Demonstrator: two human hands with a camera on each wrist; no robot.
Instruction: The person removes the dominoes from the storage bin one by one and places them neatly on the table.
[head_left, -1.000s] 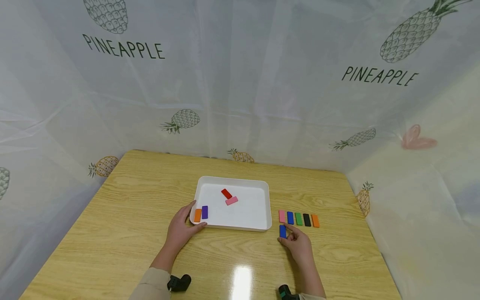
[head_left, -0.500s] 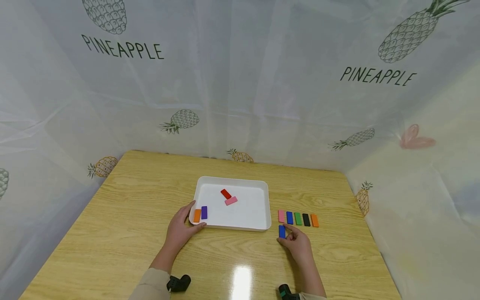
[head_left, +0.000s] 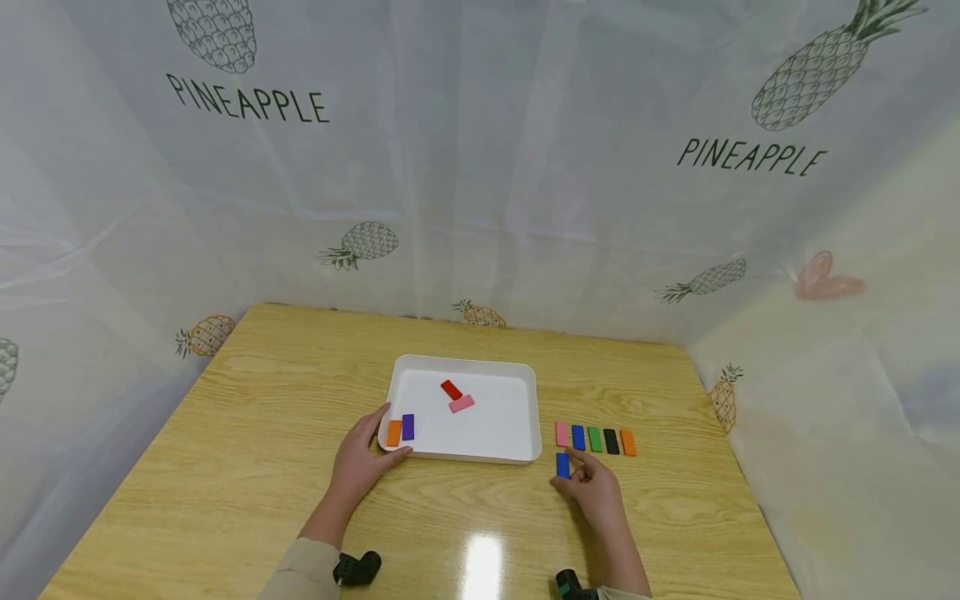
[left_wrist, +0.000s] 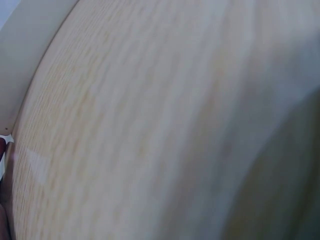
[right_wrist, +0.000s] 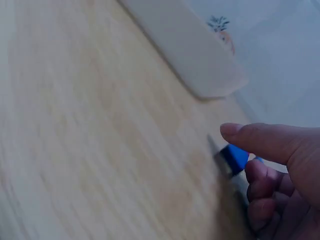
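Note:
My left hand [head_left: 360, 457] rests at the near left corner of the white tray [head_left: 480, 457], fingers along its side and thumb on the front rim. Inside lie an orange block [head_left: 394, 433], a purple block [head_left: 408, 427], a red block [head_left: 452, 389] and a pink block [head_left: 462, 403]. A blue block [head_left: 563, 466] lies on the table right of the tray. Around it is my right hand [head_left: 597, 492], index fingertip near its far end, thumb by its near end. The right wrist view shows the thumb [right_wrist: 265, 141] extended past the blue block [right_wrist: 235, 159], whose end face is uncovered.
Beyond the blue block runs a row of a pink block [head_left: 562, 434], a second blue block [head_left: 578, 437], a green block [head_left: 595, 439], a black block [head_left: 611, 442] and an orange block [head_left: 628, 442]. A pineapple-print curtain [head_left: 480, 183] surrounds the wooden table [head_left: 450, 525].
My right thumb has shifted slightly left, away from the blue block. The left hand, the tray and the blocks stay in place.

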